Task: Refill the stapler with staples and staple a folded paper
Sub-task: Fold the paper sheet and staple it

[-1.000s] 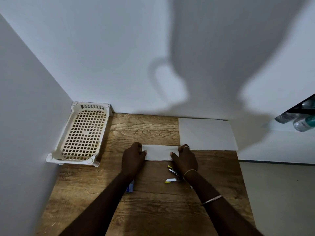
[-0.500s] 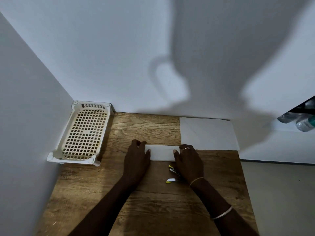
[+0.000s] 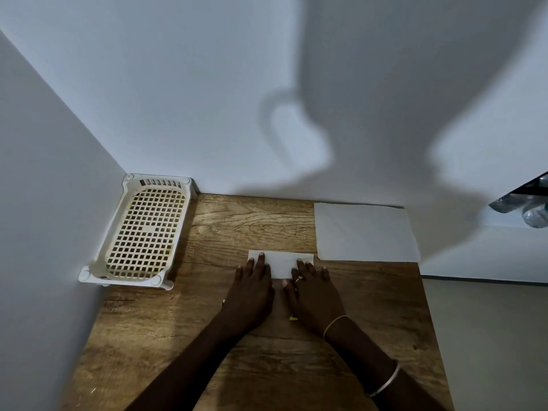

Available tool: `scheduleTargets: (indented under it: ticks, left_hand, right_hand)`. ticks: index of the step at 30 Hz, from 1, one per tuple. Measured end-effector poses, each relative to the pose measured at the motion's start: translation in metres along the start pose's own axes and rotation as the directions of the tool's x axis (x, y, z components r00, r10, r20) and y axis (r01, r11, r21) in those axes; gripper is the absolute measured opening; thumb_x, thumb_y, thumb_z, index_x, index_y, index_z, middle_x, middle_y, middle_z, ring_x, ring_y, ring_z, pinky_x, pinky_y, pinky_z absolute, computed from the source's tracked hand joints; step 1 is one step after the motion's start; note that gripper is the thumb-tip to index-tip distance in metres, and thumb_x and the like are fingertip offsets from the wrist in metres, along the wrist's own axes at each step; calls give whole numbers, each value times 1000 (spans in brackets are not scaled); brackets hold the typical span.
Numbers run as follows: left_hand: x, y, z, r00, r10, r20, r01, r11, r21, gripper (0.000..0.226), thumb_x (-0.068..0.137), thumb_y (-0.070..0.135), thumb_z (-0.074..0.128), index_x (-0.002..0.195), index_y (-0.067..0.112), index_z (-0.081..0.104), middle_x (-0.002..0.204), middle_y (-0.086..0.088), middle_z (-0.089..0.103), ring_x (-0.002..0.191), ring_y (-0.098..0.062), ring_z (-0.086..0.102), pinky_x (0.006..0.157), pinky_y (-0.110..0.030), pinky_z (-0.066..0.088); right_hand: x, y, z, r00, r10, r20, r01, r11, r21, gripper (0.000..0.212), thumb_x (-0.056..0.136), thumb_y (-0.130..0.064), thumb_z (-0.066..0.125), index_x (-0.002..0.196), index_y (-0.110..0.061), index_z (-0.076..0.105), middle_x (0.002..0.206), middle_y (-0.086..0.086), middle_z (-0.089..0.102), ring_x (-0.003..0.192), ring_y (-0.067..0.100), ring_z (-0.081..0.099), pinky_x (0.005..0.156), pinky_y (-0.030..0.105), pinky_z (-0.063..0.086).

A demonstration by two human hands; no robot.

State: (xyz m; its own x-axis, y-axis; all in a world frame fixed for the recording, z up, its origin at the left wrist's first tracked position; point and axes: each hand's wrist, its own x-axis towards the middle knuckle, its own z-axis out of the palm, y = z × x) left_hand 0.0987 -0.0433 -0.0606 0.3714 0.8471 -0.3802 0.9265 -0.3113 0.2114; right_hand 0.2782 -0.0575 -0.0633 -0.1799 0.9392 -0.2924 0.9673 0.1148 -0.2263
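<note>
At the far left a white basket [image 3: 145,229] with lots of little holes is sitting in the corner, touching the wall. Nothing is showing inside it.

Moving right, the left hand [image 3: 252,292] is lying flat on the wooden table [image 3: 370,307]. Its fingers are spread a little and are pressing down on the left part of the folded paper [image 3: 281,264]. It is not pinching anything.

The folded paper is lying near the middle of the table, a small white strip with both hands on top of it. Its far edge is peeking out past the fingertips.

Next, the right hand [image 3: 314,295] is lying flat too, just beside the left one. Its fingers are open and pushing down on the right part of the paper. A tiny yellow bit [image 3: 293,318] is poking out near the thumb side of this hand. It is too small to tell what it is. The stapler is not showing; maybe a hand is covering it.

At the far right a big white sheet [image 3: 367,232] is lying flat against the back wall, just beside the folded paper.

I think the paper is getting its crease squashed flat now, so the folding looks nearly done. The stapling is not done yet, since no staple is showing on the paper. I cannot tell if the stapler is already filled.
</note>
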Motion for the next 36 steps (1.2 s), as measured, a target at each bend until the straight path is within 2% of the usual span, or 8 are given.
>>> scheduleTargets:
  ticks: [7, 18, 36]
  left_hand:
    - [43, -18, -9, 999, 17, -51, -18, 999, -26, 67, 106, 38, 32, 160, 6, 9, 169, -15, -7, 156, -35, 0, 124, -52, 7]
    - [119, -36, -46, 995, 30, -92, -33, 999, -29, 68, 106, 39, 35, 159, 4, 13, 169, -15, -2, 156, -35, 3, 125, -53, 11]
    - [129, -32, -56, 990, 11, -143, -18, 999, -48, 67, 105, 34, 40, 159, 5, 15, 169, -17, 2, 155, -36, 4, 124, -51, 13]
  right_hand:
    - [40, 3, -16, 1000, 25, 16, -25, 1000, 8, 65, 103, -53, 17, 153, -15, 35, 166, 6, 21, 153, 22, 16, 123, 53, 6]
    - [120, 21, -49, 999, 52, 12, -52, 997, 55, 60, 106, -50, 20, 151, -15, 38, 166, 6, 22, 153, 21, 16, 124, 54, 6]
    - [126, 31, -56, 999, 1, -34, 1, 998, 68, 56, 107, -45, 25, 152, -15, 36, 164, 5, 27, 152, 20, 20, 123, 56, 8]
